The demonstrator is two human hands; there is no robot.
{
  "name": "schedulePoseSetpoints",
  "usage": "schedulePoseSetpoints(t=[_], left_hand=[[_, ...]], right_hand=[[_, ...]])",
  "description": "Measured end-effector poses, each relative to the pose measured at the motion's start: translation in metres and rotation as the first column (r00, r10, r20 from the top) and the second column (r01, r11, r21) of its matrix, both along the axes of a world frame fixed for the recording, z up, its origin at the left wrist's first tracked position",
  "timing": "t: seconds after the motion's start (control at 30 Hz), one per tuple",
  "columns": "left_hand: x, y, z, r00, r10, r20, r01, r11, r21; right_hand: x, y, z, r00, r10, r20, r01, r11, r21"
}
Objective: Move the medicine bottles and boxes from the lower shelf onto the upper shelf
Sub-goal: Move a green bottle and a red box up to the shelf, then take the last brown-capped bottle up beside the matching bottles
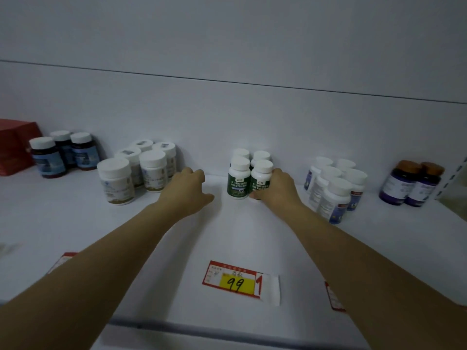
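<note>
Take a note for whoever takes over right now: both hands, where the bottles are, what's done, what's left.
Left hand: loosely curled, empty, just left of the four green-label bottles.
Right hand: grips the front right green-label bottle.
Other bottle groups and a red box stand along the same shelf.
Done and left: cannot tell; only one shelf shows, upper or lower unclear.

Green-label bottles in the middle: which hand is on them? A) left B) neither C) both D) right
D: the right hand grips the front right green-label bottle; the left hand is apart from the group, touching none of them.
</note>
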State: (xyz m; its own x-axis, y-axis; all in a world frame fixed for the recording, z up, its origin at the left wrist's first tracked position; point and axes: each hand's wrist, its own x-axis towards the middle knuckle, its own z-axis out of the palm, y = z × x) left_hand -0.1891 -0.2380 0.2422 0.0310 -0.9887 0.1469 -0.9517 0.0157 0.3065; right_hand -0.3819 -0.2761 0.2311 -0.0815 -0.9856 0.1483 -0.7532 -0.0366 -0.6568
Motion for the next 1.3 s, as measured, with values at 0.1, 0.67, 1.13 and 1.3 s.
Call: schedulePoseSetpoints(t=[0.1,0.67,1.13,1.3], left_hand=[[0.003,-0.005,-0.002,1.000,-0.012,0.000,0.012,1.000,0.008],[0.005,0.032,0.008,0.986,-0.108,0.125,0.106,0.994,0.020],[-0.041,0.209,0.015,0.980,-0.156,0.124,0.157,0.988,-0.001],[-0.079,0.276,-0.015,0.967,-0.249,0.062,0.247,0.968,0.033]], right_hand=[[0.001,-0.004,0.000,1.000,0.006,-0.019,-0.006,1.000,0.009],[-0.034,0.080,0.034,0.853,0.119,-0.509,-0.033,0.984,0.176],[-0.094,0.274,0.033,0.813,0.096,-0.574,-0.027,0.992,0.127],[-0.127,0.348,0.016,0.840,0.061,-0.539,0.024,0.989,0.149]])
